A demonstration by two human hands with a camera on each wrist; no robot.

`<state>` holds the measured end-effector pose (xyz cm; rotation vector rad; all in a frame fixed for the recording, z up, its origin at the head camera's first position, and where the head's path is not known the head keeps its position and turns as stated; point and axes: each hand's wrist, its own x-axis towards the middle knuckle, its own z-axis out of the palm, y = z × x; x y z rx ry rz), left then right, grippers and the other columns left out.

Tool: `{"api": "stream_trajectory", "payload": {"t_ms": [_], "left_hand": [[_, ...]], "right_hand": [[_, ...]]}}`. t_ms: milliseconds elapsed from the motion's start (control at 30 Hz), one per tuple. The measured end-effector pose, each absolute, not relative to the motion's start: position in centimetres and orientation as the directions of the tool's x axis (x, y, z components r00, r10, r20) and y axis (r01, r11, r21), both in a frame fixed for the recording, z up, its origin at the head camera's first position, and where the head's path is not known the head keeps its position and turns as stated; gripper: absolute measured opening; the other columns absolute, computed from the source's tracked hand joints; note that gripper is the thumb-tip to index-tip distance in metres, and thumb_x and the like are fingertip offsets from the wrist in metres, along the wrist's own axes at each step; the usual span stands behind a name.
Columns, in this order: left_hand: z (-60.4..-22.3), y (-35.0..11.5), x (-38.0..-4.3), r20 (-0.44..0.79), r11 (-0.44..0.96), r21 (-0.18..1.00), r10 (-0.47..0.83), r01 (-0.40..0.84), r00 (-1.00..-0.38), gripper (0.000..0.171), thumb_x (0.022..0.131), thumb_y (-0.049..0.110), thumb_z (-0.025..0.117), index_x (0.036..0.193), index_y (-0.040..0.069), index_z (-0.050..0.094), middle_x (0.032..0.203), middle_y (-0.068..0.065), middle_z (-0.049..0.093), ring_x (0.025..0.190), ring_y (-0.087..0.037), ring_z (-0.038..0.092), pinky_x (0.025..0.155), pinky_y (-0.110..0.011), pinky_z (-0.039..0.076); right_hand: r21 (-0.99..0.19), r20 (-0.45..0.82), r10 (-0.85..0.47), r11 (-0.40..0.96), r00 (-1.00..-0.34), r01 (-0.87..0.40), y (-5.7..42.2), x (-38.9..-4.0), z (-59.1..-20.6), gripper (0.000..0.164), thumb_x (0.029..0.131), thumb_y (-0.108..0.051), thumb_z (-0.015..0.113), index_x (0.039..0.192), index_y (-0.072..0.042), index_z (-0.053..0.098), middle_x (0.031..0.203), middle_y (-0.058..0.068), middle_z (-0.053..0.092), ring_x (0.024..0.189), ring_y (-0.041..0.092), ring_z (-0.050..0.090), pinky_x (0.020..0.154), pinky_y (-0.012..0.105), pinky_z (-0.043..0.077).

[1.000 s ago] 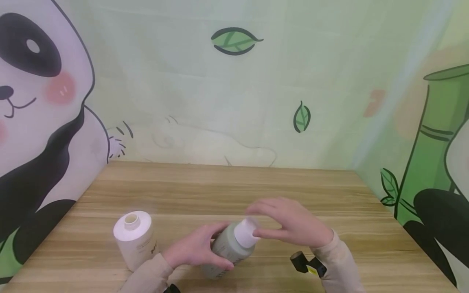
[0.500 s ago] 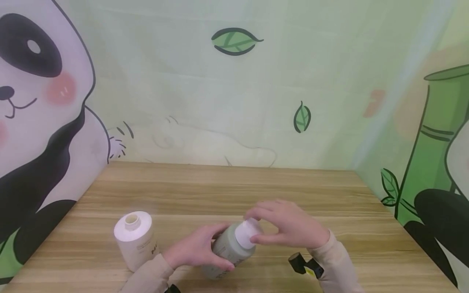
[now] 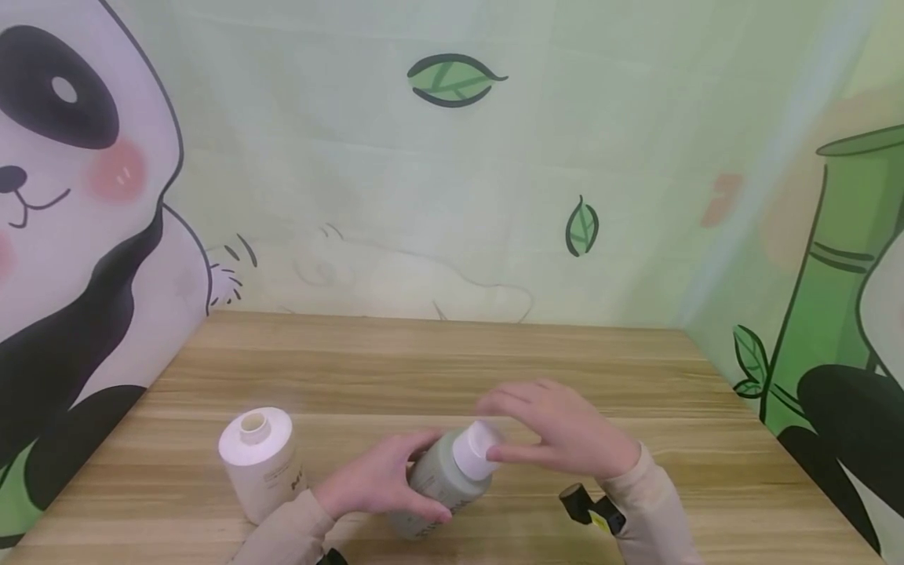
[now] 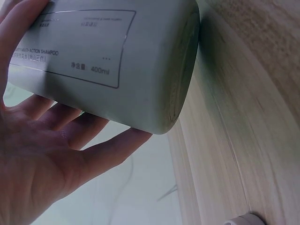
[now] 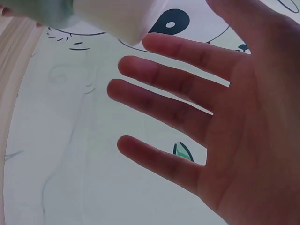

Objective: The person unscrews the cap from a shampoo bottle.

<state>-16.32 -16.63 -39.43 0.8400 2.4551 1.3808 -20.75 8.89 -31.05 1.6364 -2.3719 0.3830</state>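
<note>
My left hand [image 3: 374,479] grips a grey-green shampoo bottle [image 3: 438,479] around its body, thumb on the near side. The bottle leans toward the right, its white cap [image 3: 475,450] uppermost. In the left wrist view the bottle's base [image 4: 180,70] tilts close over the wood, and its label reads 400ml. My right hand [image 3: 565,431] is at the cap with thumb and fingers apart on either side of it. The right wrist view shows those fingers [image 5: 159,105] straight and spread, the index fingertip right by the cap's edge.
A white bottle [image 3: 257,463] with a bare, uncapped neck stands left of my left forearm. A pale rounded object [image 4: 246,219] sits on the wooden tabletop [image 3: 452,361] in the left wrist view. A printed panda backdrop [image 3: 452,196] rises behind the table.
My right hand's fingers came in around the cap half a second ago, and now they are spread and drawn back slightly to the right. The left hand and bottle stay put.
</note>
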Motion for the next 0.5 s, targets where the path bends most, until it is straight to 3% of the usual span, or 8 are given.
{"api": "stream_trajectory", "payload": {"t_ms": [333, 500], "left_hand": [[-39.42, -16.60, -16.24, 0.098, 0.393, 0.841, 0.565, 0.371, -0.819, 0.069, 0.072, 0.030, 0.084, 0.131, 0.015, 0.053, 0.115, -0.001, 0.066, 0.100, -0.006, 0.061, 0.088, -0.026, 0.049], [-39.37, -16.63, -16.22, 0.089, 0.395, 0.844, 0.564, 0.362, -0.821, 0.070, 0.072, 0.030, 0.084, 0.132, 0.015, 0.052, 0.117, -0.001, 0.065, 0.103, -0.008, 0.062, 0.090, -0.027, 0.049]], "right_hand": [[-0.060, 0.306, -0.882, 0.358, -0.359, -0.932, 8.84, -20.72, -31.20, 0.037, 0.091, -0.051, 0.059, 0.114, -0.023, 0.062, 0.112, -0.011, 0.067, 0.100, 0.005, 0.063, 0.087, 0.038, 0.050], [-0.110, 0.273, -0.901, 0.318, -0.336, -0.942, 8.90, -20.62, -31.00, 0.035, 0.088, -0.035, 0.067, 0.120, -0.023, 0.060, 0.119, -0.010, 0.064, 0.108, 0.008, 0.061, 0.091, 0.041, 0.049]]}}
